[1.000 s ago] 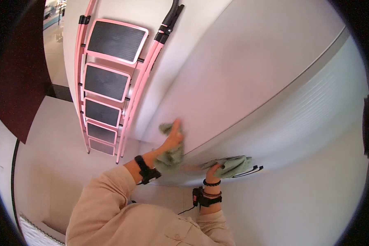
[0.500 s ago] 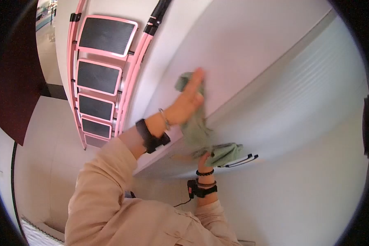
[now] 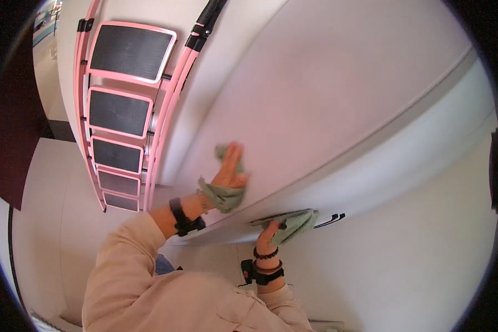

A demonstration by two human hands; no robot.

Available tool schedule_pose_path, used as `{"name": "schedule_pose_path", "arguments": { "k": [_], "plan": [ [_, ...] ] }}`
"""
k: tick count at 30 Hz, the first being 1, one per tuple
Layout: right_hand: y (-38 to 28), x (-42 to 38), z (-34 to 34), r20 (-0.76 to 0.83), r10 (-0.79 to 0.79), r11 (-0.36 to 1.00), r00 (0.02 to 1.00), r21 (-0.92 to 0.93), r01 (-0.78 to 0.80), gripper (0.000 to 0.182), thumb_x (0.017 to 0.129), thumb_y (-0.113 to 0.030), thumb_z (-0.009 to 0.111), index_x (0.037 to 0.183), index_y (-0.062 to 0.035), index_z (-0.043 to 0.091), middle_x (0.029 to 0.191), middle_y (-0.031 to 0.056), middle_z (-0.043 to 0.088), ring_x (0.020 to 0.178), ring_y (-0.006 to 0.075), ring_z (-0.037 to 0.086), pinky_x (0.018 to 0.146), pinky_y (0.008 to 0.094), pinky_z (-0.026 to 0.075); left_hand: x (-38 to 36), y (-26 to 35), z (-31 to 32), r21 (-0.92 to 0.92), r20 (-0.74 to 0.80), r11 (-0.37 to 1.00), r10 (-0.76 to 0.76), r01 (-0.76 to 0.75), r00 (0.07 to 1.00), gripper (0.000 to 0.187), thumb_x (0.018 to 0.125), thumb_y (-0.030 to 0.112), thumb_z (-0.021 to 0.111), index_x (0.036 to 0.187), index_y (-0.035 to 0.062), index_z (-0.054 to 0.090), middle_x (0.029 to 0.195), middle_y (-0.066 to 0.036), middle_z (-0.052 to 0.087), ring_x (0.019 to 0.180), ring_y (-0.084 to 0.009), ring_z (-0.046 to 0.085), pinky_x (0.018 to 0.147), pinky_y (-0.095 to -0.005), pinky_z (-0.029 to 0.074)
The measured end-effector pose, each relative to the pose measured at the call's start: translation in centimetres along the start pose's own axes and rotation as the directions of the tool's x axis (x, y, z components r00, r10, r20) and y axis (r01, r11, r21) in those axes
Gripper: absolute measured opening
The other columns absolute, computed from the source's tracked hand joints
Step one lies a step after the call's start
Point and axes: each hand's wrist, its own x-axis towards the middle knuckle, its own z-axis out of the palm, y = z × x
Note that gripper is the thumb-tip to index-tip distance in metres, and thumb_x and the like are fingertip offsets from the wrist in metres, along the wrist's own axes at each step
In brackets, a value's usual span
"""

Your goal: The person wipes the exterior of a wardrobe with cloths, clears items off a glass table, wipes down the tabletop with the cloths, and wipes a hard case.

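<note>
My left hand (image 3: 229,169), slightly blurred, lies against a pale panel (image 3: 315,94) with a green cloth (image 3: 225,199) held under the palm; part of the cloth shows past the fingertips and part bunches at the wrist. Lower and to the right, my right hand (image 3: 268,234) grips a second green cloth (image 3: 296,224) with the thumb on top. This cloth touches the whitish front face (image 3: 371,160), just beside black-tipped handle-like strips (image 3: 331,221).
A folded pink stepladder (image 3: 163,119) with dark treads leans upright at the left, near the panel. Pale floor tiles (image 3: 39,221) lie at the lower left. A dark red surface (image 3: 8,127) stands at the far left.
My left hand has moved down and to the left over the panel with its cloth. My right hand is slightly lower, and its cloth is more spread out. The view has shifted a little.
</note>
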Motion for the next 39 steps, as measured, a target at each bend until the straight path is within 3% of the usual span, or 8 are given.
{"name": "schedule_pose_path", "arguments": {
  "k": [9,14,17,19,21,22,30,39],
  "plan": [
    [-3.9,3.1,0.5,0.213,0.382,0.901,0.899,0.131,-0.414,0.034,0.08,-0.01,0.054,0.111,0.0019,0.046,0.077,0.0031,0.042,0.065,0.0153,0.042,0.053,0.0254,0.034,15.5,10.5,-5.0,-0.13,0.208,0.595,0.798,-0.793,0.565,0.079,0.077,0.055,0.047,0.135,0.0084,0.019,0.14,-0.019,0.009,0.125,-0.038,0.019,0.1,-0.0481,0.02],
    [-6.8,4.8,-2.3,0.293,0.702,0.63,0.649,0.167,-0.758,0.038,0.08,-0.012,0.055,0.114,0.0015,0.043,0.084,0.0043,0.041,0.071,0.0159,0.041,0.058,0.0267,0.034,22.3,2.0,-6.0,-0.2,0.138,0.965,0.198,-0.169,0.97,0.071,0.082,0.045,0.047,0.135,0.0093,0.015,0.141,-0.019,0.007,0.129,-0.0335,0.011,0.103,-0.0425,0.016],
    [-7.8,6.7,-2.7,0.246,0.85,0.421,0.466,0.215,-0.881,0.041,0.08,-0.013,0.055,0.115,0.0012,0.04,0.088,0.005,0.04,0.075,0.0162,0.041,0.062,0.0275,0.034,19.2,-7.1,-5.0,-0.317,0.116,0.913,-0.233,0.258,0.966,0.068,0.082,0.037,0.05,0.134,0.0065,0.018,0.137,-0.024,0.012,0.127,-0.0369,0.014,0.103,-0.0425,0.017],
    [-8.5,7.8,-2.4,0.209,0.9,0.334,0.383,0.234,-0.913,0.043,0.08,-0.014,0.056,0.116,0.001,0.039,0.091,0.0054,0.04,0.077,0.0165,0.041,0.064,0.028,0.033,11.9,-19.5,-1.0,0.591,0.058,0.689,0.483,-0.42,0.874,0.06,0.086,0.033,0.044,0.131,0.0023,0.021,0.133,-0.028,0.017,0.124,-0.0399,0.018,0.102,-0.0449,0.018],
    [-8.9,8.7,-2.0,0.175,0.931,0.276,0.321,0.241,-0.93,0.045,0.08,-0.014,0.056,0.117,0.0009,0.037,0.094,0.0059,0.039,0.08,0.0167,0.04,0.066,0.0285,0.033,5.7,-22.8,4.0,-0.033,-0.034,0.923,-0.384,0.383,0.923,0.054,0.087,0.028,0.042,0.129,-0.001,0.023,0.131,-0.03,0.021,0.121,-0.042,0.02,0.1,-0.048,0.018],
    [-9.0,8.9,-1.9,0.163,0.94,0.257,0.301,0.241,-0.936,0.046,0.08,-0.015,0.056,0.118,0.0008,0.037,0.095,0.0061,0.039,0.081,0.0169,0.04,0.067,0.0288,0.033,6.0,-20.3,3.3,-0.045,-0.021,0.924,-0.382,0.381,0.924,0.054,0.087,0.028,0.042,0.129,-0.001,0.023,0.131,-0.03,0.021,0.121,-0.042,0.02,0.1,-0.048,0.018],
    [-9.5,10.4,-2.7,0.121,0.969,0.185,0.214,0.21,-0.96,0.053,0.079,-0.017,0.058,0.122,0.0001,0.031,0.106,0.008,0.037,0.091,0.0178,0.039,0.076,0.0308,0.033,23.6,4.1,-7.0,-0.042,0.141,0.851,0.523,-0.523,0.84,0.072,0.083,0.046,0.041,0.136,0.0092,0.011,0.14,-0.021,0.003,0.129,-0.0381,0.005,0.104,-0.0469,0.01],
    [-9.7,11.7,-3.3,0.097,0.988,0.102,0.121,0.184,-0.978,0.063,0.079,-0.02,0.059,0.127,-0.0007,0.024,0.119,0.0101,0.035,0.102,0.0189,0.038,0.086,0.0332,0.032,24.5,-10.1,-4.6,-0.326,0.072,0.91,-0.244,0.254,0.967,0.065,0.083,0.045,0.044,0.133,0.012,0.02,0.139,-0.022,0.008,0.127,-0.0401,0.012,0.102,-0.0465,0.016]
  ]
}}
